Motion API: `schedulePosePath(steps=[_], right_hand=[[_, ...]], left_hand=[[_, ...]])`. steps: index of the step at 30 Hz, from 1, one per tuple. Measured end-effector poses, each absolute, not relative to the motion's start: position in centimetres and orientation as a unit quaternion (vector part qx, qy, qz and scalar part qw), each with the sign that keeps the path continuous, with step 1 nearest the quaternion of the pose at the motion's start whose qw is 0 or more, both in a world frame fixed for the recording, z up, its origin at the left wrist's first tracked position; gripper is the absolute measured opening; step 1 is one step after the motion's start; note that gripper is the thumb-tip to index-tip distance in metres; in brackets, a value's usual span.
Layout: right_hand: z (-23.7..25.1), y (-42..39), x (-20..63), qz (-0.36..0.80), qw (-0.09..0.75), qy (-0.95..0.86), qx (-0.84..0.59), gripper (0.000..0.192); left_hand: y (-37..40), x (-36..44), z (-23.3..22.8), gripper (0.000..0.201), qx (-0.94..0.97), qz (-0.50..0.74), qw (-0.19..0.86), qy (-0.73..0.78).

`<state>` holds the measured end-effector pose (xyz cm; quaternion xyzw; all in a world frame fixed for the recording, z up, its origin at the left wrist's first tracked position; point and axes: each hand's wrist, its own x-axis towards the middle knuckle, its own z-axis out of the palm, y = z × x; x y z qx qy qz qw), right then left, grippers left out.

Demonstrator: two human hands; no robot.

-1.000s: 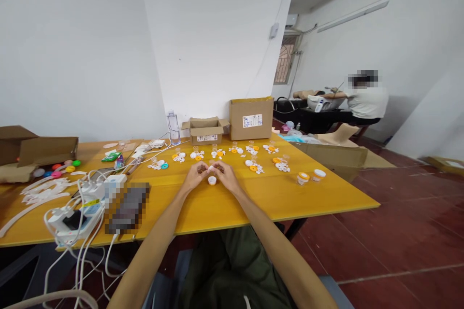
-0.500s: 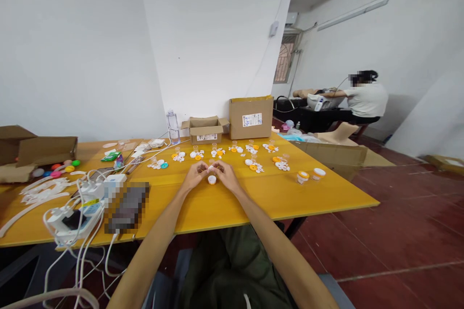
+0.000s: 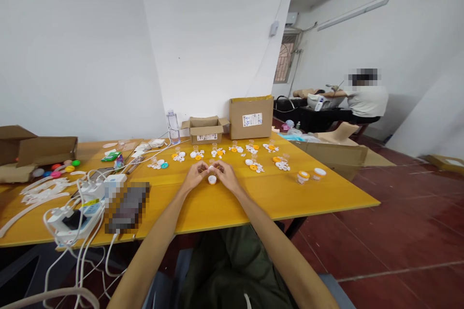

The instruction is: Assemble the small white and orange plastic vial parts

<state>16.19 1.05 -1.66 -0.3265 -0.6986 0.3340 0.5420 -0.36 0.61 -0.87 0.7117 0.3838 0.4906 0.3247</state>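
My table is bright yellow, and the little cap just below my fingers is white with an orange rim. Scattered caps beyond it are orange and white, with one turquoise ring among them. The boxes are plain brown cardboard with white labels, the cables white, the floor dark red.

**Small parts ring two hands at centre of tabletop**

On the tabletop, the left grip and right grip meet fingertip to fingertip over a small cap. Rows of small parts lie just behind them, two cardboard boxes farther back. Power strips and cables lie well left; two capped jars stand right.
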Motion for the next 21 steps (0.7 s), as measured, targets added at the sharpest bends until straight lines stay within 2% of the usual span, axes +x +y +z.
schedulePosePath(steps=[21], right_hand=[[-1.79,1.18,16.12,0.363,0.533,-0.69,-0.329,0.018]], left_hand=[[0.33,0.02,-0.73,0.029,0.697,0.509,0.294,0.41]])
